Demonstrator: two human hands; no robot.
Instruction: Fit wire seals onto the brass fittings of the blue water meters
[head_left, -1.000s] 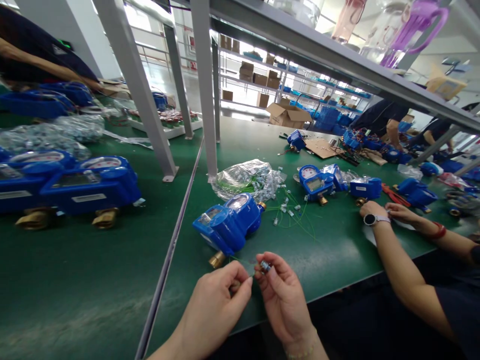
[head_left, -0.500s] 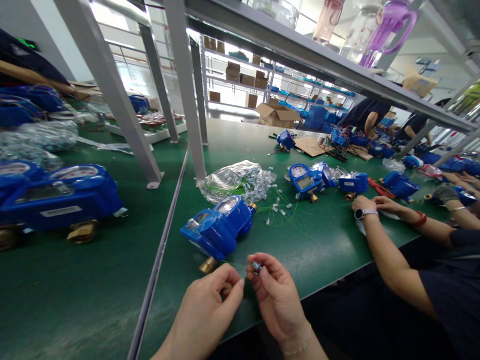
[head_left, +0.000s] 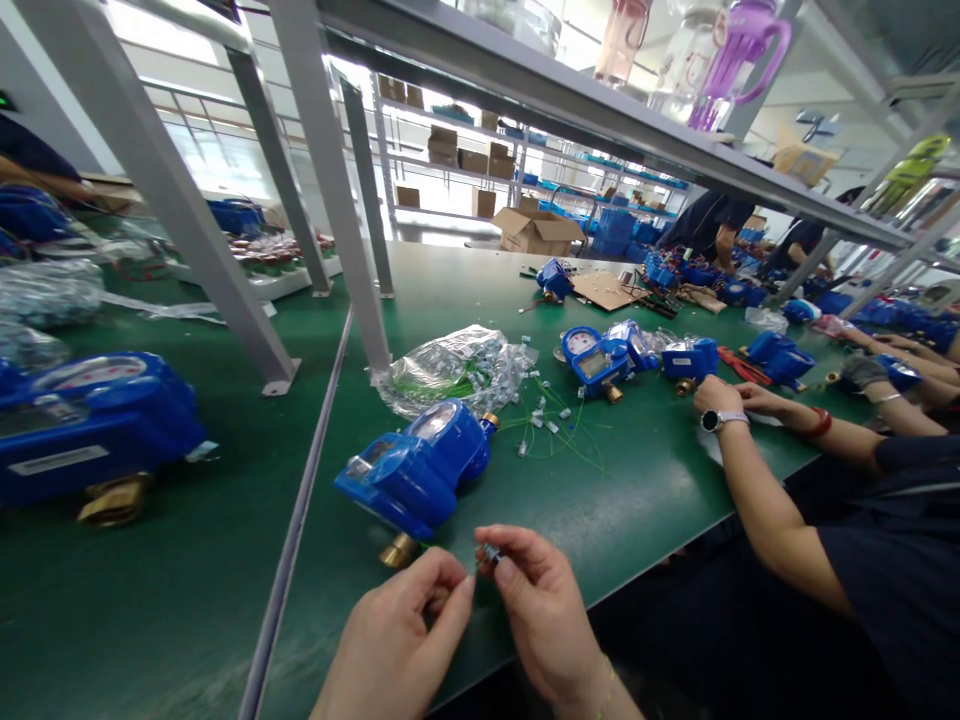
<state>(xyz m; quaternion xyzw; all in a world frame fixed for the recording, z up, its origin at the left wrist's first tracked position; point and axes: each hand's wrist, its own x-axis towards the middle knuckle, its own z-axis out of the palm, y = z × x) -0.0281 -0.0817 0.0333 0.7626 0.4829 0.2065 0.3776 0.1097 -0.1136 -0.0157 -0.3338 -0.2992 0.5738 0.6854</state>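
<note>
My right hand [head_left: 541, 612] pinches a small clear seal piece [head_left: 491, 552] between thumb and forefinger. My left hand [head_left: 401, 638] is closed beside it, fingertips pinched on a thin green wire that runs toward the seal; the two hands nearly touch. Just beyond them a blue water meter [head_left: 417, 466] with a brass fitting [head_left: 396, 550] lies on the green table [head_left: 637, 500]. Behind the meter sits a clear plastic bag [head_left: 450, 368] of seals and green wires, with loose seals [head_left: 546, 420] scattered to its right.
Another blue meter [head_left: 90, 430] lies at the left beyond a table seam. Grey shelf posts [head_left: 330, 180] stand behind. To the right a co-worker's arm with a watch [head_left: 716, 421] rests by more blue meters [head_left: 600, 357]. Cardboard boxes [head_left: 536, 230] stand farther back.
The view has swung rightward and down, so everything slid left in frame. My hands stay together at the table's near edge, still pinching the seal and wire.
</note>
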